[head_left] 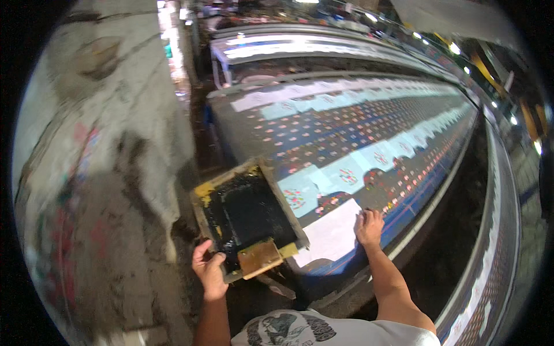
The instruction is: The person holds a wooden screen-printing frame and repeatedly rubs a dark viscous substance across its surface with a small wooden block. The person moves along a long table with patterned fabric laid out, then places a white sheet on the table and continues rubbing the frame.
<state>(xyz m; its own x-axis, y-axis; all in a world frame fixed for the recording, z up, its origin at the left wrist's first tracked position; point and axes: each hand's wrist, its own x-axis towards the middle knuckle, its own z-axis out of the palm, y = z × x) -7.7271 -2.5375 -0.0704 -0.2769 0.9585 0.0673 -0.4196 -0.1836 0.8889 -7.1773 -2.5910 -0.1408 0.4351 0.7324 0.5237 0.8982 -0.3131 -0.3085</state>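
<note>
My left hand (209, 270) grips the lower left side of a wooden-framed printing screen (294, 219), thumb on top and fingers at the edge. The screen is tilted beside the near end of a long table, its mesh dark with wet-looking ink. A wooden squeegee (259, 259) rests inside it along the lower edge. With bent fingers drawn together, my right hand (369, 226) is at the right edge of a white fabric piece (329, 233) on the table. Light-blue fabric pieces (340, 173) with small coloured prints lie in a row just beyond.
The long table (242, 130) carries rows of small printed marks and further pale pieces (300, 108). A second long table (300, 49) stands beyond it. Another table (490, 230) runs along the right, past a dark gap. A stained concrete wall (115, 144) rises at left.
</note>
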